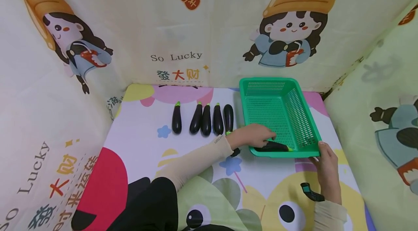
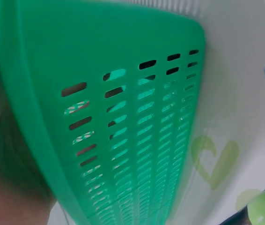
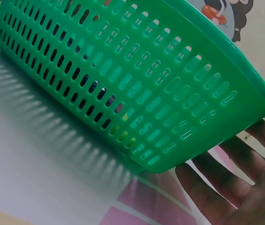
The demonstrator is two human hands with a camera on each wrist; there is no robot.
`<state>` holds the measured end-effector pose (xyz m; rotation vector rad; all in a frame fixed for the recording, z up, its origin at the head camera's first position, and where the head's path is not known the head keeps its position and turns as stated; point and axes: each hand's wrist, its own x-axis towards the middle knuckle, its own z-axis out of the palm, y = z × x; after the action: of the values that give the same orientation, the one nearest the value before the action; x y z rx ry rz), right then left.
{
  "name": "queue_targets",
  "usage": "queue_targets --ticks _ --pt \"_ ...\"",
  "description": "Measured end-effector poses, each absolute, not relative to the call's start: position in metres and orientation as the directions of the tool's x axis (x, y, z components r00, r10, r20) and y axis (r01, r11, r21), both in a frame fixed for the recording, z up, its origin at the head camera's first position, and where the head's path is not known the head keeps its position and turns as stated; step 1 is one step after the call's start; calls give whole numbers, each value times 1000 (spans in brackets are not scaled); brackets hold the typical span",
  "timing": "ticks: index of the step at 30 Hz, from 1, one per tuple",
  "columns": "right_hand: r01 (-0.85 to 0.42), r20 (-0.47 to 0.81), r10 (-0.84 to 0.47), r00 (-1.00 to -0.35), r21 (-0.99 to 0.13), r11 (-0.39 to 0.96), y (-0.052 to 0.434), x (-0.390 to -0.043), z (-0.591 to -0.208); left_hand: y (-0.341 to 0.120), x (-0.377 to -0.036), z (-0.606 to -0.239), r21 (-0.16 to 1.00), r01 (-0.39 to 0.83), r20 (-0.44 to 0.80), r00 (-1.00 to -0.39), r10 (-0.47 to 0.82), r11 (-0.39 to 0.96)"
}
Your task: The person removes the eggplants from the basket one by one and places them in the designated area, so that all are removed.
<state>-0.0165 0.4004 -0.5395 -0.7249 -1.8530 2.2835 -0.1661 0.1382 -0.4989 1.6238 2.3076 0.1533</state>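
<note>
A green basket (image 1: 281, 115) sits on the worktop (image 1: 143, 140) near its far right corner, its long side running from the far edge toward the person. The left hand (image 1: 253, 135) reaches over the basket's near left rim, fingers curled down onto a dark eggplant (image 1: 272, 147) that lies along the inside of the near wall, its green stem pointing right. The fingers seem to grip or press the eggplant, though I cannot tell how tightly. From the left wrist view only the basket's slotted side (image 2: 137, 140) fills the frame.

The right hand (image 1: 326, 165) is at the basket's near right corner, thumb on the rim; in the right wrist view its fingers (image 3: 226, 183) spread loosely beneath the basket's outer wall (image 3: 123, 84), touching it or just beside it.

To the left of the basket, 5 more eggplants (image 1: 204, 119) lie in a row on the worktop, stems mostly pointing to the far edge: 1 stands apart on the left (image 1: 176, 119), 4 lie close together. The one nearest the basket (image 1: 228, 118) has its stem toward the person.
</note>
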Motion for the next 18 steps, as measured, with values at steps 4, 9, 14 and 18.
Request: queue_targets --ticks 4,9,14,18 --pt "196 -293 381 -877 -942 -273 400 -18 -538 129 -162 -493 250 910 -99 -314 944 329" --pt "201 -312 390 -866 -933 -298 400 -13 -537 111 -156 -486 260 912 86 -348 933 316" --pt "201 -300 384 -873 -940 -276 399 -13 -537 76 -148 -484 343 877 355 -453 818 337" --pt "201 -292 376 -879 -944 -263 399 -16 -537 48 -141 -489 464 816 479 -559 677 346"
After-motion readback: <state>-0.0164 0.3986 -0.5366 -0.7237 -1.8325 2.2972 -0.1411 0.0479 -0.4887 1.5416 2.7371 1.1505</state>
